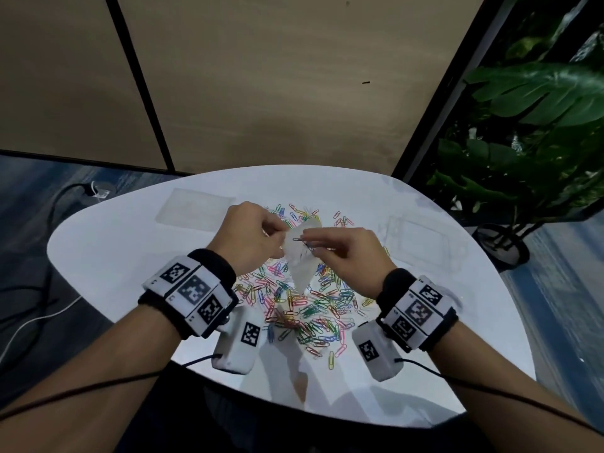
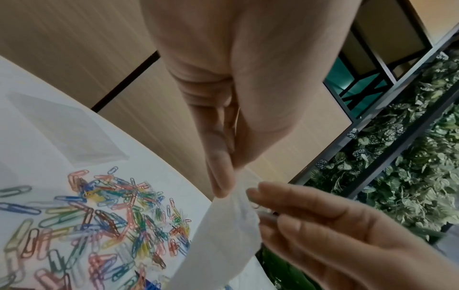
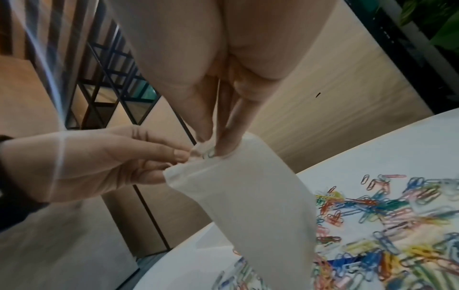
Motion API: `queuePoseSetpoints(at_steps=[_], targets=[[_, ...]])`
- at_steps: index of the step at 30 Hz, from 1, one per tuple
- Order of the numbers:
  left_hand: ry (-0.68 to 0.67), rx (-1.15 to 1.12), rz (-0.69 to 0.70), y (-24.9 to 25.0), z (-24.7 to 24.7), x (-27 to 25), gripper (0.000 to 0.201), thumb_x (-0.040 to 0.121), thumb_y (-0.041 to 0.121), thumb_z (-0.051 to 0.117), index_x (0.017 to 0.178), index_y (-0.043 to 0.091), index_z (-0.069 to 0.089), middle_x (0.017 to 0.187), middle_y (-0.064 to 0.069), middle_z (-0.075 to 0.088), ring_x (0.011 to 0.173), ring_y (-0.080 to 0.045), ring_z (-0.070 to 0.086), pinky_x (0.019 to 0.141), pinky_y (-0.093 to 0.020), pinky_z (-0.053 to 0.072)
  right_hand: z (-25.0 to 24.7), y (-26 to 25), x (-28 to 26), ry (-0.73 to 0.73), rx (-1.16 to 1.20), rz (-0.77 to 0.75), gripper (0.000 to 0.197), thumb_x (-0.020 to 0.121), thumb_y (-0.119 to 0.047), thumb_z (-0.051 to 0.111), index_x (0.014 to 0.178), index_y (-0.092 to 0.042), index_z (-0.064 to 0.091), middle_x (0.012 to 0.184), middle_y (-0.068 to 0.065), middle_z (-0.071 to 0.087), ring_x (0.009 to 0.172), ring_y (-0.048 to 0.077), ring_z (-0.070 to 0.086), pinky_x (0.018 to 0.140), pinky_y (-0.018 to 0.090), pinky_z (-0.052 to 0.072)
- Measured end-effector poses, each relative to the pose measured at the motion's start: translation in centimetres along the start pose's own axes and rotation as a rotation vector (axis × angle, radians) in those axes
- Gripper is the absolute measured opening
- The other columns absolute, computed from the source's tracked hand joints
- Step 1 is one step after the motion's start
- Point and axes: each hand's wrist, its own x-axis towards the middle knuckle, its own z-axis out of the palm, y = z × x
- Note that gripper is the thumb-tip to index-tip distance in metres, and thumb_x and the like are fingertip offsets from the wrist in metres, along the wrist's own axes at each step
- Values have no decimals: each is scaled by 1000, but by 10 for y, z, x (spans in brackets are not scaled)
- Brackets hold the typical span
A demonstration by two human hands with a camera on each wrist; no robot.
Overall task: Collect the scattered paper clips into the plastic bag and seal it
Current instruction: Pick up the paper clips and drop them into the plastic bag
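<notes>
Nearest the lens: two forearms with marker-tagged wristbands, raised over a white table. Left hand pinching the mouth edge of the plastic bag, held aloft and hanging down; right hand pinching a paper clip at that mouth. Scattered paper clips heaped on the table beneath.
</notes>
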Motion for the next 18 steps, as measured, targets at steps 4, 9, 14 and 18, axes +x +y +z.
queuePoseSetpoints(at_steps=[4,9,14,18], targets=[[-62,30,41,6,8,-6,14,90,7,68,100,8,78,81,-2,76,63,-12,77,58,-12,58,2,6,-14,-127,-207,-124,41,91,2,51,117,-22,71,127,-5,66,114,5,61,96,18,50],[22,101,69,8,-4,-5,15,90,7,66,98,9,79,81,-5,77,63,-12,75,56,-9,55,-10,26,-21,72,59,188,21,89,-6,62,105,-17,73,102,1,73,93,17,70,74,32,61],[107,126,57,-2,-28,-4,17,90,6,64,98,8,79,80,-5,77,63,-15,76,64,-17,58,11,80,-60,-488,-585,671,94,72,-42,82,148,-20,32,148,13,37,132,28,45,108,37,41],[134,148,56,-11,-39,-5,17,88,6,64,94,10,80,78,-5,78,65,-16,76,79,-29,61,40,99,-73,-430,-594,609,105,73,-43,81,153,-26,16,156,13,16,135,32,42,109,40,41]])
